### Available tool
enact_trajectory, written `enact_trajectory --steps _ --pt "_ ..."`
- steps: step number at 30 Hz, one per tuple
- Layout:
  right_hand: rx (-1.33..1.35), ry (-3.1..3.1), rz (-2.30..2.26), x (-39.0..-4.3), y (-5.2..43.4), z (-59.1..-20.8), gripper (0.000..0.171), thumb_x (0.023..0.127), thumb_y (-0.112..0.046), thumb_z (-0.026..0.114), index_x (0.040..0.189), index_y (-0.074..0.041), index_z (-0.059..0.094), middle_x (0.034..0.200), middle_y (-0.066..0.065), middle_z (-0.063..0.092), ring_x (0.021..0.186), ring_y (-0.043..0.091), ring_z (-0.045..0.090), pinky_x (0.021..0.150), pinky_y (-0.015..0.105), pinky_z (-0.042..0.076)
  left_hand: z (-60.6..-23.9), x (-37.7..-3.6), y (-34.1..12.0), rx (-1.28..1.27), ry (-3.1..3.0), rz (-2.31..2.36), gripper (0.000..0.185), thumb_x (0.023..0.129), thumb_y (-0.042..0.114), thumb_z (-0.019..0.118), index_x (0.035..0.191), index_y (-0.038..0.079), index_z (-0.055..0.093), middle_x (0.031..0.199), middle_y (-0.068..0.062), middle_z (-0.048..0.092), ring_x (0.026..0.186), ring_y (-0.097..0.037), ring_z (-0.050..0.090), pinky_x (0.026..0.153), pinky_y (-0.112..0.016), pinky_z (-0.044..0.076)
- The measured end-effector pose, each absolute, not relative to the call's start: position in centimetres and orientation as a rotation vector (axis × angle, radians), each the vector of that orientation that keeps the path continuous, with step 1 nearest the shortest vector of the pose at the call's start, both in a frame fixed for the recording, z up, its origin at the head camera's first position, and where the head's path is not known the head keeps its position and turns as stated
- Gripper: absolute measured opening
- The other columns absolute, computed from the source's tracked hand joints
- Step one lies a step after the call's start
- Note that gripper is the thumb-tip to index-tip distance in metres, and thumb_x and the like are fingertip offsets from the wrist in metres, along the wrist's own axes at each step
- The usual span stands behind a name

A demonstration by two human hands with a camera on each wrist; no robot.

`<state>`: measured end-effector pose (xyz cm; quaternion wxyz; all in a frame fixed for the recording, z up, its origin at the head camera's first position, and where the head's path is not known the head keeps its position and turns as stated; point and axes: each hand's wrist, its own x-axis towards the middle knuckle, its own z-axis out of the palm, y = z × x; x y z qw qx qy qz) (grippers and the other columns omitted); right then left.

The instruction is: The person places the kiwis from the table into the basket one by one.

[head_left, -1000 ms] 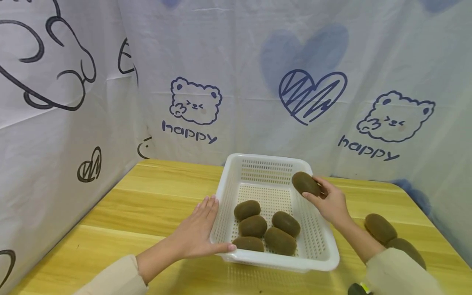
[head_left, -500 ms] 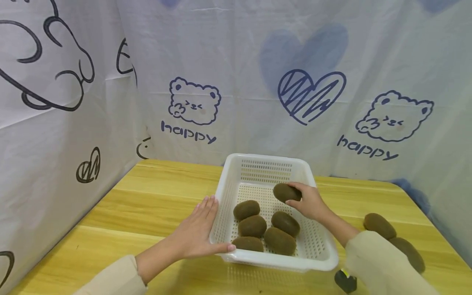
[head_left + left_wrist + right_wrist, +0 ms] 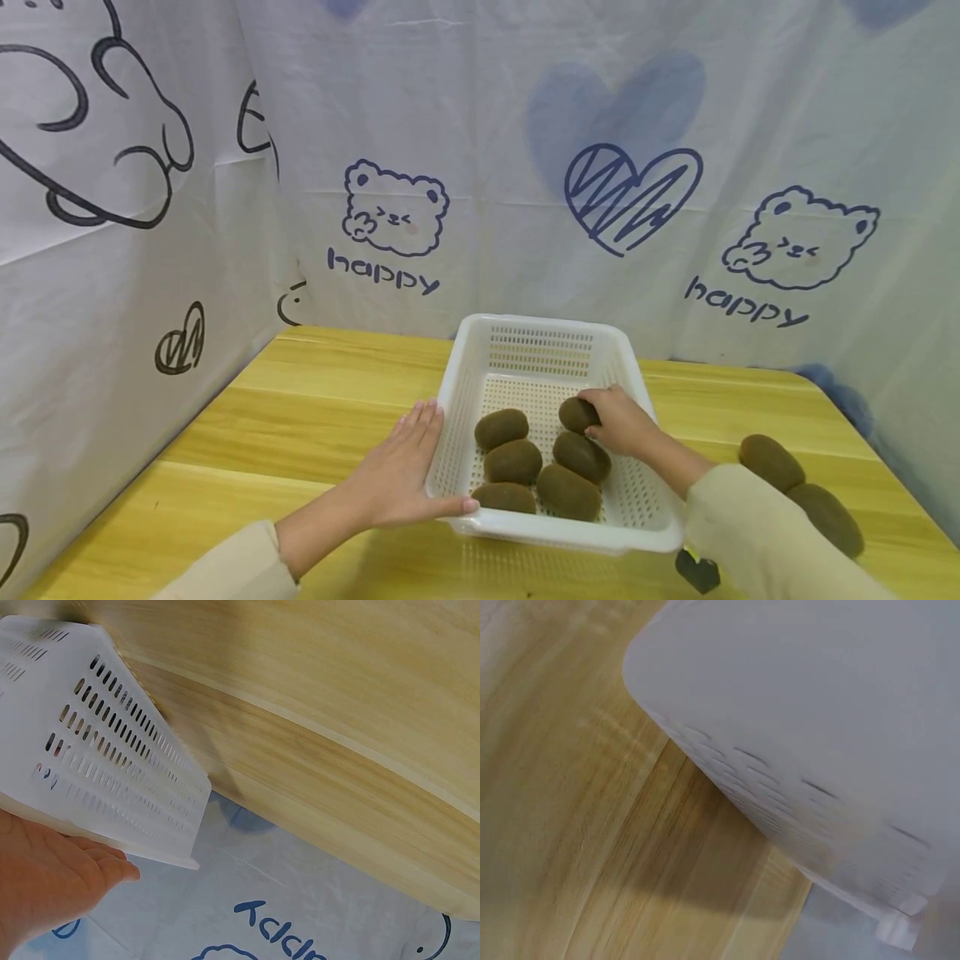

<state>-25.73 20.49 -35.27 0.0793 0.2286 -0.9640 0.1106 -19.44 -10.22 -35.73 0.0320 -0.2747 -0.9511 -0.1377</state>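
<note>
Head view — spare kiwis (image 3: 771, 462) beside basket (image 3: 648, 533)

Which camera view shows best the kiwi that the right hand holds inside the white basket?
The head view: there the right hand grips the kiwi low inside the white basket, behind five others. The left wrist view shows only the basket's slotted wall, and the right wrist view only a blurred wall; neither shows the kiwi.

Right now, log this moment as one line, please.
right hand: grips kiwi low inside basket | left hand: flat against basket | five kiwis inside | two on table
</note>
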Motion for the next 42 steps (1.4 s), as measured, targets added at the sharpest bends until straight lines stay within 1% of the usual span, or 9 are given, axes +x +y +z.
enact_trajectory --steps 2,5,11,17,23,28,32,36,42 --pt "0.680 -2.894 0.292 -25.6 20.4 -35.3 0.039 0.074 0.001 0.071 0.110 0.009 0.059 0.107 0.022 0.066 0.095 0.039 0.059 0.085 0.047 0.050 -35.7 -19.4 -10.2 -0.845 -2.927 -0.424 0.114 0.073 0.075 0.051 0.144 -0.008 0.018 0.151 -0.026 0.012 0.142 -0.039 0.011 0.116 -0.047 0.018" --pt "0.698 -2.936 0.271 -25.6 20.4 -35.3 0.035 0.076 0.002 0.069 0.109 0.009 0.059 0.105 0.022 0.066 0.096 0.038 0.061 0.084 0.046 0.051 -35.7 -19.4 -10.2 -0.852 -2.919 -0.428 0.115 0.073 0.075 0.051 0.144 -0.009 0.018 0.151 -0.027 0.013 0.141 -0.040 0.012 0.116 -0.047 0.019" --pt "0.723 -2.975 0.272 -25.5 20.4 -35.2 0.026 0.077 0.004 0.068 0.102 0.008 0.062 0.098 0.020 0.067 0.092 0.034 0.063 0.079 0.041 0.054 -35.8 -19.4 -10.2 -0.851 -2.911 -0.425 0.114 0.073 0.074 0.051 0.144 -0.009 0.019 0.151 -0.027 0.013 0.141 -0.040 0.013 0.116 -0.047 0.018" --pt "0.730 -2.898 0.325 -25.2 20.5 -34.8 0.021 0.077 0.003 0.068 0.096 0.009 0.065 0.096 0.022 0.068 0.093 0.036 0.064 0.082 0.043 0.054 -35.9 -19.5 -10.2 -0.855 -2.915 -0.427 0.114 0.073 0.075 0.050 0.144 -0.008 0.018 0.151 -0.027 0.012 0.141 -0.040 0.012 0.116 -0.047 0.018" --pt "0.695 -2.739 0.445 -24.8 21.2 -34.0 0.023 0.079 0.004 0.064 0.101 0.011 0.065 0.101 0.024 0.067 0.098 0.038 0.063 0.084 0.046 0.053 -36.0 -19.6 -10.2 -0.849 -2.919 -0.430 0.114 0.073 0.075 0.051 0.144 -0.008 0.017 0.152 -0.026 0.011 0.142 -0.040 0.011 0.116 -0.047 0.018" --pt "0.621 -2.682 0.552 -24.3 22.2 -33.9 0.026 0.083 0.001 0.062 0.108 0.010 0.063 0.107 0.025 0.065 0.103 0.040 0.060 0.087 0.050 0.051 -36.1 -19.6 -10.2 -0.845 -2.925 -0.437 0.114 0.074 0.074 0.050 0.144 -0.008 0.016 0.152 -0.026 0.009 0.142 -0.040 0.010 0.116 -0.047 0.018" --pt "0.543 -2.648 0.608 -23.7 23.1 -34.0 0.030 0.085 -0.003 0.062 0.112 0.009 0.061 0.111 0.027 0.063 0.106 0.043 0.058 0.089 0.053 0.049 -36.1 -19.6 -10.2 -0.845 -2.927 -0.437 0.114 0.074 0.074 0.051 0.144 -0.008 0.016 0.152 -0.026 0.009 0.142 -0.039 0.010 0.116 -0.047 0.018" --pt "0.481 -2.574 0.650 -23.1 24.1 -34.3 0.032 0.084 -0.005 0.064 0.113 0.008 0.061 0.113 0.028 0.062 0.107 0.044 0.057 0.089 0.055 0.048 -36.0 -19.6 -10.2 -0.846 -2.926 -0.439 0.114 0.074 0.074 0.051 0.144 -0.009 0.017 0.152 -0.026 0.010 0.142 -0.039 0.010 0.116 -0.047 0.019" --pt "0.438 -2.470 0.675 -22.4 26.2 -35.2 0.035 0.082 -0.003 0.066 0.115 0.010 0.059 0.115 0.030 0.060 0.108 0.047 0.056 0.089 0.058 0.047 -36.0 -19.7 -10.2 -0.852 -2.925 -0.427 0.114 0.074 0.074 0.051 0.144 -0.009 0.016 0.152 -0.026 0.011 0.142 -0.039 0.010 0.116 -0.047 0.018"
